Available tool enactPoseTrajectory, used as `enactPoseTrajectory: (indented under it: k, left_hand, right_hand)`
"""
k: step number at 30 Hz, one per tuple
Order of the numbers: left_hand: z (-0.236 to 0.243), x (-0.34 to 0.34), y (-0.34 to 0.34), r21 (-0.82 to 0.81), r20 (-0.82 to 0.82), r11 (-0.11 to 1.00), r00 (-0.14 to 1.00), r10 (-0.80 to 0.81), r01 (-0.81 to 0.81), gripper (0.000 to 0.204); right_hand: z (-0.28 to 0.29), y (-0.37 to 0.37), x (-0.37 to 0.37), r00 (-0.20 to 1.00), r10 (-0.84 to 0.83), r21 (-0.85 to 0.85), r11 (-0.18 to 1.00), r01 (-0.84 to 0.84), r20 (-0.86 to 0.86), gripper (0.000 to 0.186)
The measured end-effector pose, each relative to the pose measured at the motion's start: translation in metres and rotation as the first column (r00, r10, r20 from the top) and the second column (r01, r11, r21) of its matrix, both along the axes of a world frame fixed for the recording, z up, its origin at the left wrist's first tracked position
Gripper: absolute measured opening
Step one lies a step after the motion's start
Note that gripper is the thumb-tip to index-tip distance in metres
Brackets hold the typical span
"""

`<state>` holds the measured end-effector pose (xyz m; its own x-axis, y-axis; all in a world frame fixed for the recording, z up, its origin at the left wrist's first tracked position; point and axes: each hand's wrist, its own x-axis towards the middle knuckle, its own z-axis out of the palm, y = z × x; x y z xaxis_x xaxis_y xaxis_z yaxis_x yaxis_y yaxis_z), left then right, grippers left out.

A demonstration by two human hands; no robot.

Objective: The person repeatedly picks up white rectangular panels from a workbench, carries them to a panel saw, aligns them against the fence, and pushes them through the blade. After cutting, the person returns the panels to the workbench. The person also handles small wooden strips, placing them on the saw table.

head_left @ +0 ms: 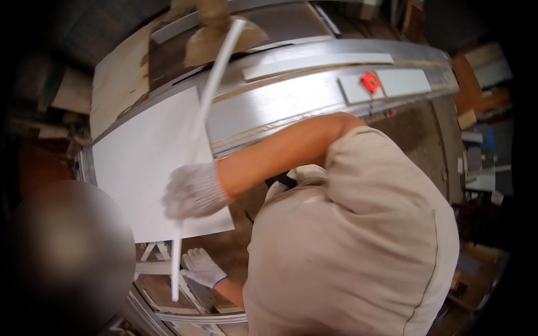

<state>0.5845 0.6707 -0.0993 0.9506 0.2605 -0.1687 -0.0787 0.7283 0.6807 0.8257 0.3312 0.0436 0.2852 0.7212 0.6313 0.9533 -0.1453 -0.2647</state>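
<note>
My right hand (pixel 193 191), in a white knit glove with an orange cuff, reaches left across the picture. It is closed around a long, narrow white strip (pixel 216 78), tilted and slightly motion-blurred. One end of the strip rises over the bench; the lower end hangs past the sheet's near edge. My left hand (pixel 204 267), in a glove with a blue cuff, is below it, fingers stretched out near the strip's lower part and not visibly gripping it. Beneath my right hand lies a large white sheet panel (pixel 148 151).
A metal-topped bench (pixel 280 106) runs across the back, carrying a long white strip board (pixel 319 63), small white panels (pixel 403 82) and a red tape measure (pixel 370 82). A pale frame (pixel 154 267) stands at lower left beside a blurred round patch. Boards (pixel 482 84) are piled at right.
</note>
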Motion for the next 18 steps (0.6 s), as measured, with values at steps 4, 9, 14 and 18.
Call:
enactPoseTrajectory:
  k: [4,9,14,18]
  left_hand:
    - [0.065,0.005,-0.049,0.025,-0.007,0.995,0.995,0.098,-0.098,0.075]
    - [0.082,0.039,-0.128,0.447,-0.298,0.85,0.943,-0.15,0.277,0.071]
    - [0.053,0.077,-0.222,0.471,-0.311,0.788,0.911,-0.271,0.396,0.077]
    - [0.035,0.094,-0.296,0.509,-0.447,0.682,0.838,-0.313,0.525,0.077]
  right_hand:
    - [-0.051,-0.129,-0.059,0.957,-0.251,-0.02,0.968,0.25,-0.143,0.014]
    - [-0.087,-0.237,-0.099,0.786,-0.537,-0.213,0.843,0.494,-0.304,0.017]
    - [-0.125,-0.348,-0.097,0.666,-0.668,-0.352,0.743,0.57,-0.331,0.022]
    - [-0.158,-0.458,-0.061,0.614,-0.746,-0.29,0.666,0.687,-0.258,0.023]
